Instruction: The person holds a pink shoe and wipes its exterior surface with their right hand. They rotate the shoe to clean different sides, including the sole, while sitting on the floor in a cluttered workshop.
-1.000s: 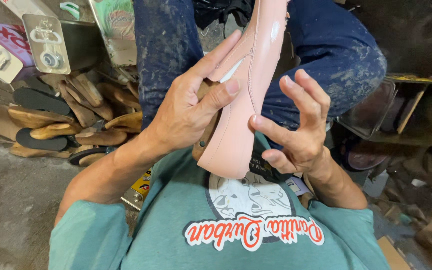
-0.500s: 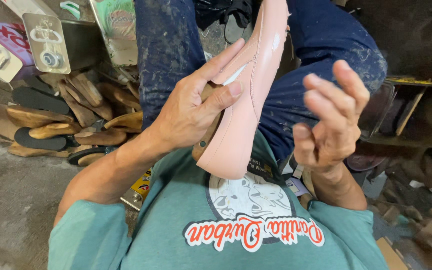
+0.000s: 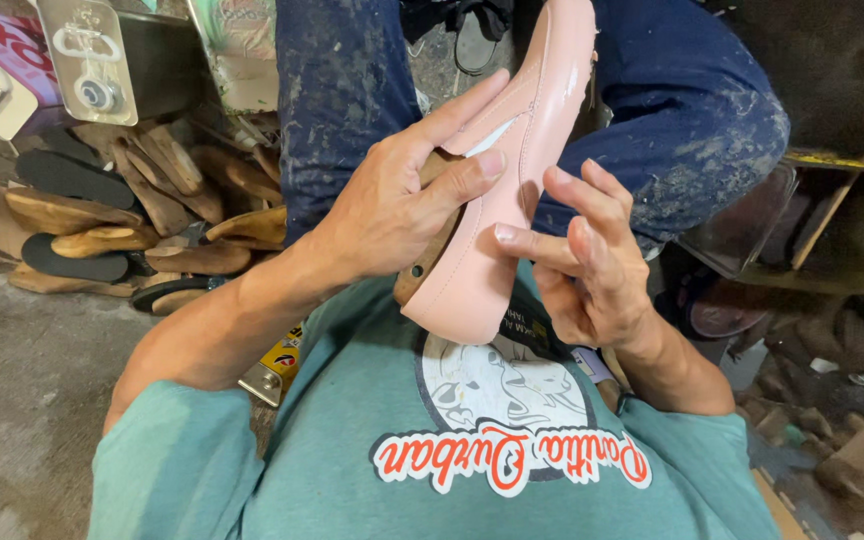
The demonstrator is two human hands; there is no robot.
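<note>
The right hand (image 3: 592,260), lifted clear a moment ago, is back with loose fingers brushing the pink shoe (image 3: 512,190); the left hand (image 3: 402,200) grips it above the lap, so smoothing resumes.

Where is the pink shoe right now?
In the head view the pink shoe is centre frame, gripped by the left hand, right hand touching its side, above the teal shirt.

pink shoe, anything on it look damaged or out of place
Nothing stands out. The glossy pink shoe upper sits smooth on its wooden last, no tears visible. The left hand grips it; the right hand touches its side.
</note>
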